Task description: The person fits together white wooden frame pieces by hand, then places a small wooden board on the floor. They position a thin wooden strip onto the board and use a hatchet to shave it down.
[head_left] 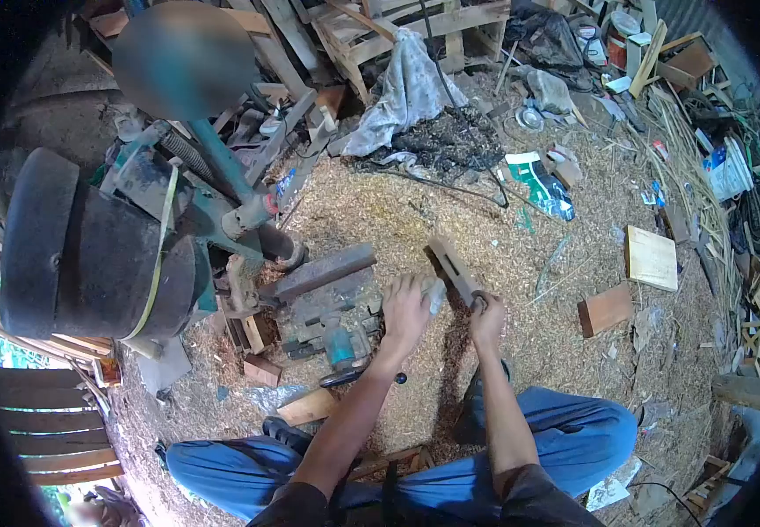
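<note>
At far left, the dark rounded machine (121,250) crowds the space, its outer side near the picture's shadowed rim. The metal fence (323,270) ends a little short of the left hand (406,307), so room there is tight. That hand is palm down, its fingertips partly hidden; a pale scrap (435,296) shows beside it, its material hard to make out, and I cannot tell whether the hand grips it. Just right, the slotted wooden piece (455,270) slants away from the right hand (486,321), which grasps its near end and covers it. Beyond, sawdust floor (529,321) spreads toward the reddish block (607,309) and the pale board (651,258), both well apart from the hands. At far right, the dark rim cuts off the clutter.
</note>
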A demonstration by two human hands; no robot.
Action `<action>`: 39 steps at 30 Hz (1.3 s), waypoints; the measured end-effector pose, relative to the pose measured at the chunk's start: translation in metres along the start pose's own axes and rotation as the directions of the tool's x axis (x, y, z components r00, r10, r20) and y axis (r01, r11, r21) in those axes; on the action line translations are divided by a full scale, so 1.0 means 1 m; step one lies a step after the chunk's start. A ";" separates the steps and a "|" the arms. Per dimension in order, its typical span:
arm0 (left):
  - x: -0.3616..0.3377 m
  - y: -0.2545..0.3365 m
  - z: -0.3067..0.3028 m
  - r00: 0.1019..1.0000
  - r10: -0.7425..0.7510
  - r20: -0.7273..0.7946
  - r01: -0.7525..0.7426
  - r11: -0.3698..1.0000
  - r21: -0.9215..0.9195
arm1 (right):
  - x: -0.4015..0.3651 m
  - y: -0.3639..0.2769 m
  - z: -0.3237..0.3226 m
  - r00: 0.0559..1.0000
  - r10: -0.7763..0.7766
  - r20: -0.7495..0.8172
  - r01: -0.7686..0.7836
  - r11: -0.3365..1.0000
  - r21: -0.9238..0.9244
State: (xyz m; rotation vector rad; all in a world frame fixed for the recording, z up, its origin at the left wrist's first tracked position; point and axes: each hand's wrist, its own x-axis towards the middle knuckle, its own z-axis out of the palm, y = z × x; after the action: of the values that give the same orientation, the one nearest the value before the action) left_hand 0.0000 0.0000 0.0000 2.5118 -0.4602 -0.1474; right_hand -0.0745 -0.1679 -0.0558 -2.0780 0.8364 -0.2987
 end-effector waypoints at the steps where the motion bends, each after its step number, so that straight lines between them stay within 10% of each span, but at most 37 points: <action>1: -0.008 0.001 -0.016 0.997 0.060 -0.049 -0.050 0.982 0.182 | -0.008 -0.001 0.005 0.996 0.040 0.083 -0.039 0.999 -0.014; 7: -0.014 -0.022 -0.042 0.999 -0.027 0.022 0.017 0.933 0.361 | -0.012 -0.048 0.024 0.930 -0.295 0.218 0.292 0.955 0.047; 10: -0.016 -0.028 -0.042 0.999 -0.033 -0.006 0.033 0.980 0.199 | -0.025 -0.065 0.047 0.703 -0.640 0.309 0.668 0.744 0.022; 15: -0.014 0.007 -0.083 0.999 -0.027 -0.047 0.018 0.985 -0.171 | -0.014 -0.092 0.041 0.735 -0.630 0.251 0.628 0.772 0.098; 19: -0.022 0.025 -0.114 0.948 0.123 -0.293 -0.136 0.990 -0.023 | -0.009 -0.140 -0.005 0.787 -0.616 0.016 0.616 0.786 -0.043; 28: -0.038 -0.010 -0.090 0.997 0.073 -0.029 -0.075 0.994 -0.076 | 0.004 -0.087 0.009 0.917 -0.372 0.145 0.388 0.915 -0.109; 39: 0.027 0.129 -0.185 0.997 0.027 -0.070 -0.054 0.908 -0.415 | 0.036 -0.229 -0.094 0.985 -0.169 -0.042 0.172 0.917 0.360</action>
State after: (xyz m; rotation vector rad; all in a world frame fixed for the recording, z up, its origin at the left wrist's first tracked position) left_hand 0.0251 -0.0132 0.2257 2.0783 -0.4059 -0.1339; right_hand 0.0112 -0.1562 0.1792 -1.8014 0.5549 -0.5187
